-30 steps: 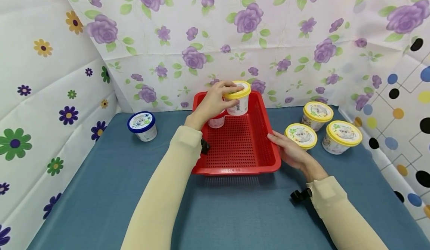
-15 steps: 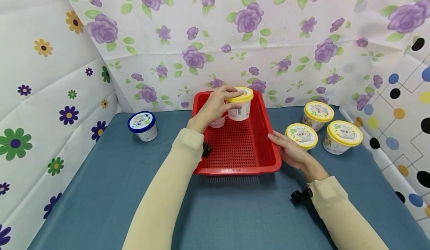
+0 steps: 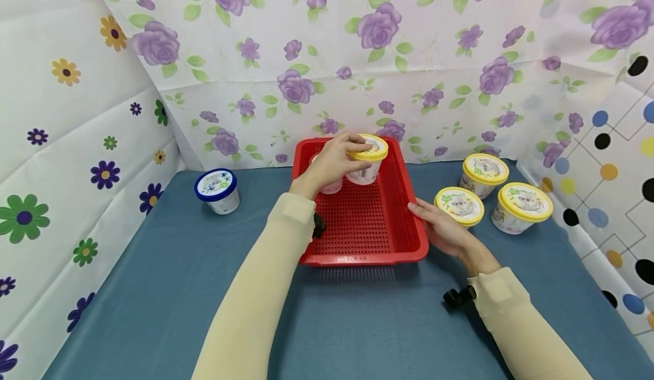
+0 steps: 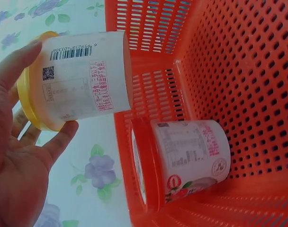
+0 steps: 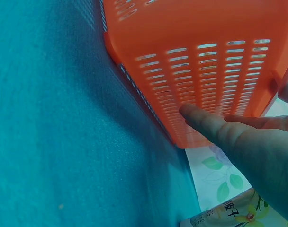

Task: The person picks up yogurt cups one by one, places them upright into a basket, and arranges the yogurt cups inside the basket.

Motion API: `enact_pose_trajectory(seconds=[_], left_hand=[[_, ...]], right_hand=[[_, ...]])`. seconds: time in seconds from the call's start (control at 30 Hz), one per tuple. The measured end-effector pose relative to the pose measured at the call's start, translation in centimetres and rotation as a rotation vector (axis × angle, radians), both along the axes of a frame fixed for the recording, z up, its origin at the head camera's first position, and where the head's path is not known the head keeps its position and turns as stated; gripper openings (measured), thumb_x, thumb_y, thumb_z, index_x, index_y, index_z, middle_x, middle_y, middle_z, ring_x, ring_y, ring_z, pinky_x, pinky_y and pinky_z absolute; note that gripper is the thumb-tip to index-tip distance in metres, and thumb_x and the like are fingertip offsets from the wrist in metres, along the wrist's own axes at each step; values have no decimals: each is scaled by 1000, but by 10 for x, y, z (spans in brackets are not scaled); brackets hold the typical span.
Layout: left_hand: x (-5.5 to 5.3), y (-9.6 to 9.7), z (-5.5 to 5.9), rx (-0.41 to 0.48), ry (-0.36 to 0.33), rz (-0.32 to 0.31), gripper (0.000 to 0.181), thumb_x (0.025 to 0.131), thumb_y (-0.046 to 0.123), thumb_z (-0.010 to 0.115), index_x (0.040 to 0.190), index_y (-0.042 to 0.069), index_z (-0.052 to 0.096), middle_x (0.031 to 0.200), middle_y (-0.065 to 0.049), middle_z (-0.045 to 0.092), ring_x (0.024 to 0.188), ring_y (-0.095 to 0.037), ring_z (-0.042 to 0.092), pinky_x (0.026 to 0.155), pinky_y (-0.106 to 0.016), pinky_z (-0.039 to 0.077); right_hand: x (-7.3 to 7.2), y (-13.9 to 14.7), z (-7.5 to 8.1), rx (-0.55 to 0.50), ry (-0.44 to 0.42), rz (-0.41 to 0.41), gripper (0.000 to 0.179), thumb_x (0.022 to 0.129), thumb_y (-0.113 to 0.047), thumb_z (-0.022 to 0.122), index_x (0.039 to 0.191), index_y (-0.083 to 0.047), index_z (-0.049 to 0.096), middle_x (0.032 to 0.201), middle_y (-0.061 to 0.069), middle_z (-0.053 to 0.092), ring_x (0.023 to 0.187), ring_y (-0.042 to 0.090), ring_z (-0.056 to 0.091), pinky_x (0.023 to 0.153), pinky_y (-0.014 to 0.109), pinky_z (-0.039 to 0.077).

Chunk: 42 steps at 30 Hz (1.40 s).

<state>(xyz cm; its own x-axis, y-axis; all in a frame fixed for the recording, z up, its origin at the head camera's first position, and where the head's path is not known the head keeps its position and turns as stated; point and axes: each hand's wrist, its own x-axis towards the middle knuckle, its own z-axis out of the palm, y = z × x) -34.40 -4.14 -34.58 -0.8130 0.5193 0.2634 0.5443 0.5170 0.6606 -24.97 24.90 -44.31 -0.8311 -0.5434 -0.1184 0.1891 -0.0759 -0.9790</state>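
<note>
My left hand holds a white paper tub by its yellow lid, fingers and thumb on the rim. Barcode and red print show on the tub's side in the left wrist view. The tub is upright at the far end of a red plastic basket; whether it touches the basket floor I cannot tell. Beside it in the basket stands a red-lidded tub, partly behind my left hand in the head view. My right hand grips the basket's right rim, thumb on the edge, fingers along the slotted outer wall.
Three yellow-lidded tubs, a front one, a back one and a right one, stand close to my right hand. A blue-lidded tub is at far left. Flowered sheeting rises behind the basket.
My left hand has lowered the yellow-lidded tub into the basket's far end and moved it slightly right. The right hand and basket stay nearly still.
</note>
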Motion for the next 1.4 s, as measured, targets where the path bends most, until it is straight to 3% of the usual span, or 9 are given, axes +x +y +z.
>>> enact_pose_trajectory(seconds=[0.2, 0.57, 0.93, 1.13, 1.4], left_hand=[[-6, 9, -5, 11, -47, 28, 50, 93, 28, 80, 140, 16, 68, 145, -5, 54, 133, -22, 50, 105, -32, 48], [-16, 12, -24, -11, -107, 91, 50, 92, 29, 81, 139, 16, 69, 146, -6, 53, 135, -25, 50, 107, -37, 48], [-23, 25, -38, 62, -151, 118, 50, 91, 24, 83, 138, 13, 69, 145, -7, 54, 134, -26, 52, 107, -37, 49], [-26, 31, -44, 40, -179, 149, 50, 89, 24, 84, 136, 13, 70, 146, -6, 54, 135, -24, 51, 106, -36, 49], [-30, 37, -48, -47, -146, 138, 50, 91, 27, 83, 137, 15, 70, 146, -6, 54, 136, -24, 50, 111, -35, 45]], right_hand=[[-1, 1, -1, -4, 13, 9, 63, 114, -31, 41, 165, -4, 16, 152, 22, 48, 121, 25, 65, 94, 38, 59], [0, -3, 2, 15, -10, -7, 61, 114, -33, 41, 165, -8, 20, 156, 29, 40, 118, 24, 66, 94, 39, 59], [0, -1, -1, 34, -6, -17, 60, 114, -33, 41, 165, -10, 21, 156, 29, 39, 119, 24, 65, 95, 39, 59], [0, 0, -2, 32, -6, -11, 59, 114, -32, 40, 165, -10, 20, 156, 28, 39, 119, 24, 65, 95, 40, 59], [0, -1, 0, 39, -7, -15, 61, 114, -34, 41, 166, -10, 20, 157, 29, 37, 121, 25, 64, 94, 40, 59]])
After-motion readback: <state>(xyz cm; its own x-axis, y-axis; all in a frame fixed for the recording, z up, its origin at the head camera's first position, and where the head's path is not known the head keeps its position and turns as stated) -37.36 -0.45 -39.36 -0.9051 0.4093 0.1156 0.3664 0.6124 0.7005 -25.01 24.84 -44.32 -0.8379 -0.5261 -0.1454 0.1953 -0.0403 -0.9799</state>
